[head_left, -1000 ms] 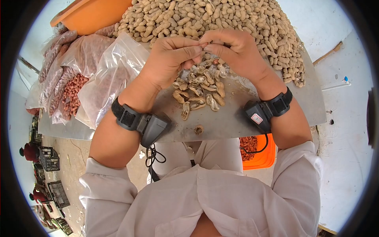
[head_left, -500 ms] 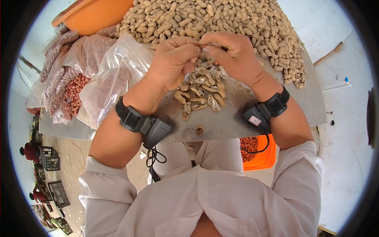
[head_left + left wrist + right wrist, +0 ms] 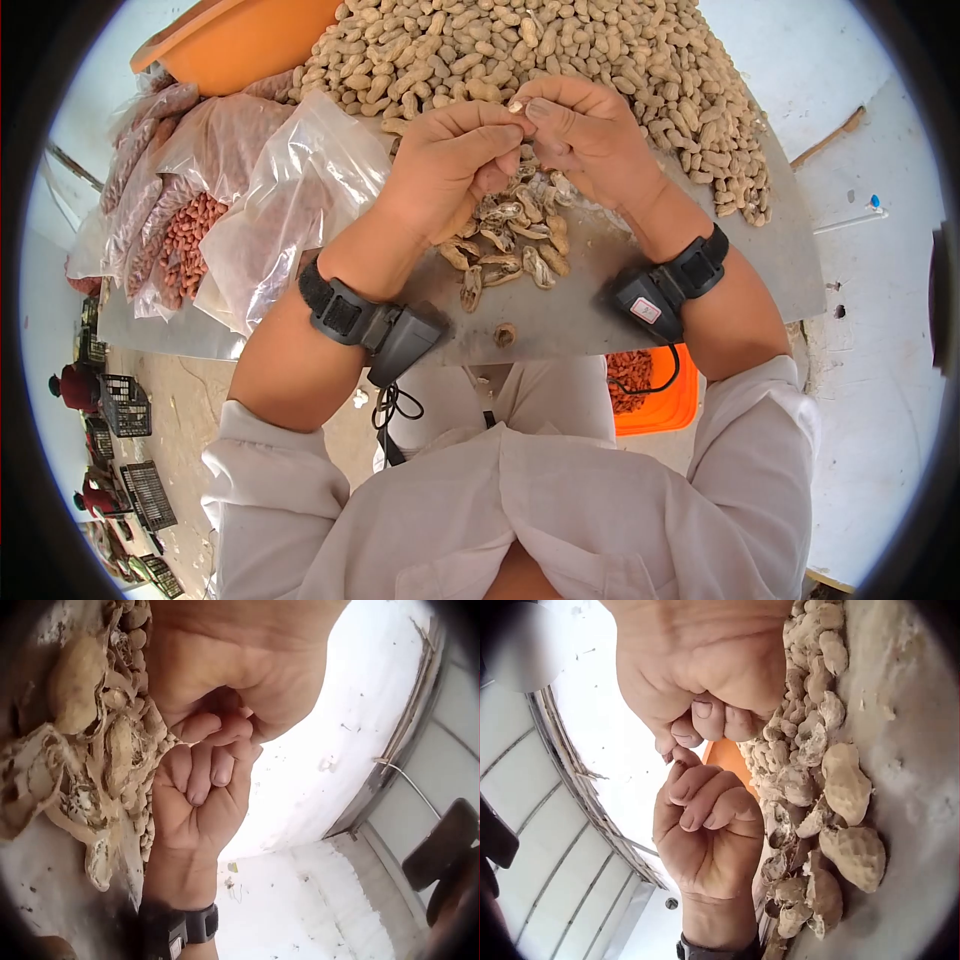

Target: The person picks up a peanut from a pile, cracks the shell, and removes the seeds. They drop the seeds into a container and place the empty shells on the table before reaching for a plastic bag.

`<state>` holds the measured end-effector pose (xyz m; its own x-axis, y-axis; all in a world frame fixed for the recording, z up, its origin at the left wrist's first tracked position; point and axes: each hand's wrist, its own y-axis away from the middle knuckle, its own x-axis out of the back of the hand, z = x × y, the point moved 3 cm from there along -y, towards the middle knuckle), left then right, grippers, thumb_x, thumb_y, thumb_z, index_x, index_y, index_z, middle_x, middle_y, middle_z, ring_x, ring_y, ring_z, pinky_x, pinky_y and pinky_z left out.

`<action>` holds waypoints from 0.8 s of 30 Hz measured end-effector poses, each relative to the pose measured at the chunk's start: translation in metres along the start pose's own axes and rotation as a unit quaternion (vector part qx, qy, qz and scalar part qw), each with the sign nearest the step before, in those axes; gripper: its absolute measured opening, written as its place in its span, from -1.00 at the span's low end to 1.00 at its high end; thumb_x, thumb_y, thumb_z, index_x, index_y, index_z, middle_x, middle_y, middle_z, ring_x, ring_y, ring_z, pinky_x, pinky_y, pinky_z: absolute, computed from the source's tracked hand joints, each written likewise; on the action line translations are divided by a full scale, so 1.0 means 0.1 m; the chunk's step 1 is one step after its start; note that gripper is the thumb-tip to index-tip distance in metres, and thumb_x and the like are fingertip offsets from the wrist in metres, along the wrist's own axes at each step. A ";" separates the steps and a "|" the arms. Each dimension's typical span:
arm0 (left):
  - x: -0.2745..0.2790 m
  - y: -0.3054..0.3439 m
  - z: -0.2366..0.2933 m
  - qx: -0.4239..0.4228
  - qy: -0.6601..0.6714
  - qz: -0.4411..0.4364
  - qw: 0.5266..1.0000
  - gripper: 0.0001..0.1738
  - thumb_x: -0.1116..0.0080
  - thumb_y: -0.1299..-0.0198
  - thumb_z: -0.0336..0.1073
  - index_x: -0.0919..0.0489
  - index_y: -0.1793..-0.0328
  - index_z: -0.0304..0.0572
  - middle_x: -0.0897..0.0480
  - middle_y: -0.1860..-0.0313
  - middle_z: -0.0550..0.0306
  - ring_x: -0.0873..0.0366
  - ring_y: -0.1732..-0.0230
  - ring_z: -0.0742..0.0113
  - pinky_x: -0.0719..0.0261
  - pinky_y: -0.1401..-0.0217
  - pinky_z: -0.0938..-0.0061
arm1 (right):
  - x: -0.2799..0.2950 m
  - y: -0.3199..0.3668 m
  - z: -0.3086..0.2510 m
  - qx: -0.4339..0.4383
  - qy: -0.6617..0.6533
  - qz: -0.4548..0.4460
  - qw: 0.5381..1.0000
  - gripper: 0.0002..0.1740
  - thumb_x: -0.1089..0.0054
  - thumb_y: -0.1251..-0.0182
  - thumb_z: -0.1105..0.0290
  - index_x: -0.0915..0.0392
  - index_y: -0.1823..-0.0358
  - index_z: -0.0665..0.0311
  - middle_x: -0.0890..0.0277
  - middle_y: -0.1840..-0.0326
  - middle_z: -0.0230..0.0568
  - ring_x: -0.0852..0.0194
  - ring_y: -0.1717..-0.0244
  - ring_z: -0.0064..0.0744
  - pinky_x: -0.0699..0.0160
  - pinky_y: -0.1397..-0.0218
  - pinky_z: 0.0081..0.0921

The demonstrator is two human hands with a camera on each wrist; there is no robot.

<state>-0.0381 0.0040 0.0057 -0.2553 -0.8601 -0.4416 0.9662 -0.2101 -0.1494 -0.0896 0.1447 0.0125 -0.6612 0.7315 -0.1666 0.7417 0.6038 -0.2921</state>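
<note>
Both hands meet above a heap of cracked peanut shells (image 3: pixel 520 225) on the metal table. My left hand (image 3: pixel 450 160) has its fingers curled, with thumb and forefinger pinching at the tips. Opposite it, my right hand (image 3: pixel 592 130) pinches with thumb and forefinger. Between the touching fingertips a small pale bit of a peanut kernel (image 3: pixel 515 106) shows, mostly covered by the fingers. In the right wrist view a dark reddish speck sits at the right fingertips. Several split shells (image 3: pixel 825 896) lie just below the hands.
A large pile of unshelled peanuts (image 3: pixel 690 90) covers the back of the table (image 3: pixel 600 310). At the left lie plastic bags (image 3: pixel 225 130) of red kernels, beside an orange basin (image 3: pixel 220 50). An orange tub (image 3: pixel 665 400) with reddish contents stands below the table's front edge.
The fingertips have shifted slightly; a reddish bit showed between them earlier, a pale one shows now. The left hand has moved a little to the right, and the right hand's fingers have turned.
</note>
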 end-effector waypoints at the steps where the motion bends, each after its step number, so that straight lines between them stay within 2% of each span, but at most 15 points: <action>1: 0.00 0.01 0.01 0.000 -0.012 0.005 1.000 -0.84 0.01 -0.20 -0.45 -0.55 0.18 -0.37 -0.45 0.56 0.22 -0.20 0.60 0.57 -0.14 0.56 0.72 | -0.01 -0.01 0.01 -0.009 -0.044 -0.006 0.999 -0.78 -0.18 -0.26 0.32 -0.56 0.21 0.34 -0.44 0.47 -0.46 -0.10 0.58 -0.80 -0.02 0.61 -0.80; 7: 0.06 0.00 0.03 0.024 0.043 -0.023 0.999 -0.78 0.02 -0.27 -0.35 -0.56 0.18 -0.40 -0.51 0.52 0.16 -0.28 0.57 0.54 -0.23 0.54 0.73 | -0.01 -0.01 0.01 -0.012 -0.048 -0.008 0.999 -0.79 -0.19 -0.25 0.33 -0.56 0.20 0.33 -0.42 0.51 -0.48 -0.09 0.60 -0.77 -0.03 0.61 -0.79; 10: 0.07 -0.01 0.02 0.034 0.052 -0.022 0.998 -0.76 -0.01 -0.29 -0.31 -0.55 0.19 -0.39 -0.52 0.52 0.17 -0.30 0.56 0.53 -0.25 0.53 0.75 | -0.01 0.00 -0.01 0.003 0.024 -0.016 1.000 -0.81 -0.19 -0.25 0.33 -0.58 0.21 0.31 -0.41 0.54 -0.50 -0.12 0.61 -0.77 -0.07 0.60 -0.78; 13: 0.11 -0.03 -0.01 0.007 0.004 -0.005 1.000 -0.79 -0.04 -0.29 -0.30 -0.55 0.20 -0.35 -0.53 0.50 0.18 -0.31 0.56 0.54 -0.24 0.54 0.77 | 0.00 0.00 -0.04 0.019 0.102 0.000 0.995 -0.81 -0.19 -0.24 0.33 -0.59 0.21 0.28 -0.41 0.56 -0.51 -0.15 0.60 -0.78 -0.12 0.59 -0.78; 16: 0.13 -0.04 -0.02 -0.013 -0.033 -0.010 0.999 -0.83 -0.08 -0.26 -0.33 -0.56 0.21 -0.32 -0.54 0.48 0.20 -0.32 0.53 0.56 -0.25 0.53 0.76 | -0.01 0.00 -0.04 0.014 0.090 0.004 0.996 -0.79 -0.20 -0.24 0.32 -0.60 0.19 0.28 -0.43 0.57 -0.49 -0.19 0.60 -0.78 -0.16 0.58 -0.79; 24: 0.08 -0.03 0.01 -0.097 -0.169 0.058 0.979 -0.81 -0.13 -0.22 -0.34 -0.62 0.18 -0.34 -0.57 0.48 0.23 -0.38 0.50 0.59 -0.31 0.47 0.74 | -0.02 0.01 -0.04 0.018 0.103 0.045 0.994 -0.77 -0.20 -0.22 0.33 -0.62 0.16 0.31 -0.52 0.51 -0.41 -0.23 0.60 -0.77 -0.19 0.58 -0.81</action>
<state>-0.0429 -0.0027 0.0035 -0.0868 -0.9847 -0.1514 0.9548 -0.0388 -0.2947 -0.0871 0.1449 0.0162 -0.5524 0.8336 0.0015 0.7896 0.5238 -0.3194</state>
